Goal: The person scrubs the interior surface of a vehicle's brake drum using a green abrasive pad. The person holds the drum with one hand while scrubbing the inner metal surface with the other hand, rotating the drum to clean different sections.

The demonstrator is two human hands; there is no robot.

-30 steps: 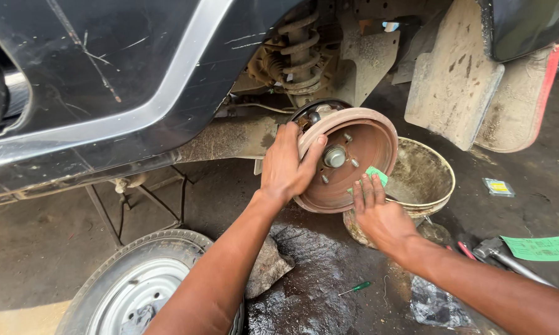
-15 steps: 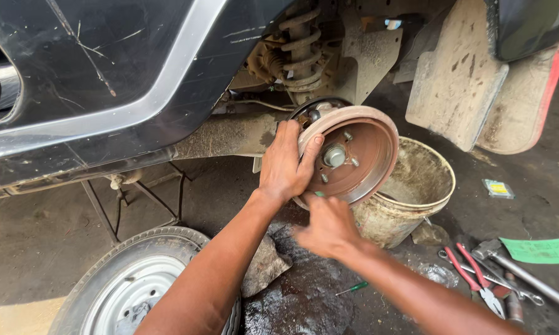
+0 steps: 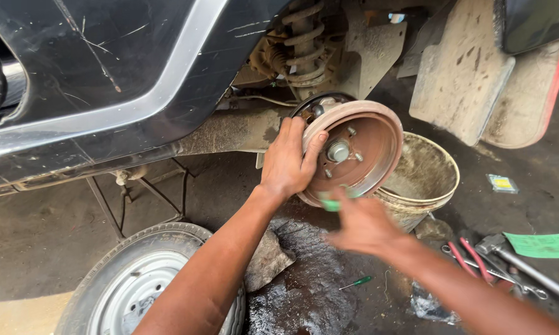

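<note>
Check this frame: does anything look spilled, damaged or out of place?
Yes. A dark wet patch spreads over the floor under the brake drum, with a green-handled screwdriver lying at its edge. The removed wheel lies flat nearby, and the black body panel is scratched.

dirty bucket (image 3: 425,177), spare wheel (image 3: 130,291), green screwdriver (image 3: 355,283)

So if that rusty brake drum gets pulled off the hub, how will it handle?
The brake drum looks like thick cast metal, so probably heavy and rigid. Its round rim could roll if set on edge. The left hand grips its rim; the rusty surface likely isn't slippery.
</note>
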